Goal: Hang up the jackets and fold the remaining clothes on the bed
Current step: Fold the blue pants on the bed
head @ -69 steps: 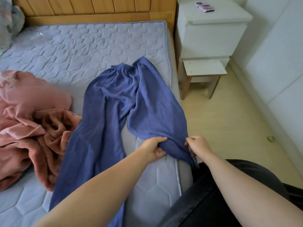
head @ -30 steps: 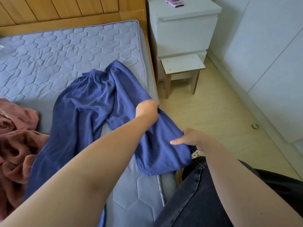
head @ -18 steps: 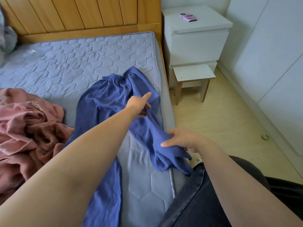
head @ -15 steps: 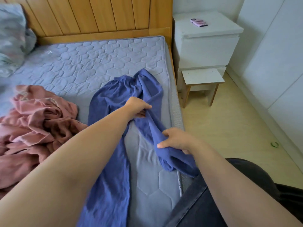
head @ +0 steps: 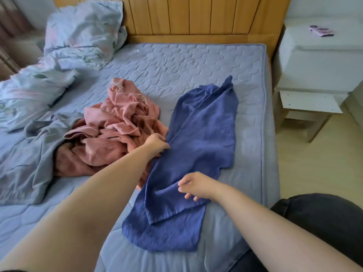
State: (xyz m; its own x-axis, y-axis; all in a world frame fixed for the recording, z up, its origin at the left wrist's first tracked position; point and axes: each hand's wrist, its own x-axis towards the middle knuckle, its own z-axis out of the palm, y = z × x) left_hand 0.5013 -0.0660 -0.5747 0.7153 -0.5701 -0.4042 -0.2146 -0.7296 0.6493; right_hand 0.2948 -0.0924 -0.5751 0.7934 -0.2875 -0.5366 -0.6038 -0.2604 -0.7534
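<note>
Lying lengthwise, blue trousers (head: 202, 138) (legs doubled) — waistband toward headboard (head: 196, 16), hems near.

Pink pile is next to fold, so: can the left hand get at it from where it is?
Probably yes: the left hand rests at the blue trousers' edge, right beside the pink clothes, with nothing between them.

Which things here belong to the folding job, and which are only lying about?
Belong to the job:
blue trousers, under both hands
left hand
right hand
pink clothes pile
grey garment
mattress

Only lying about:
floral bedding
white nightstand
small pink item on the nightstand
wooden stool
</note>
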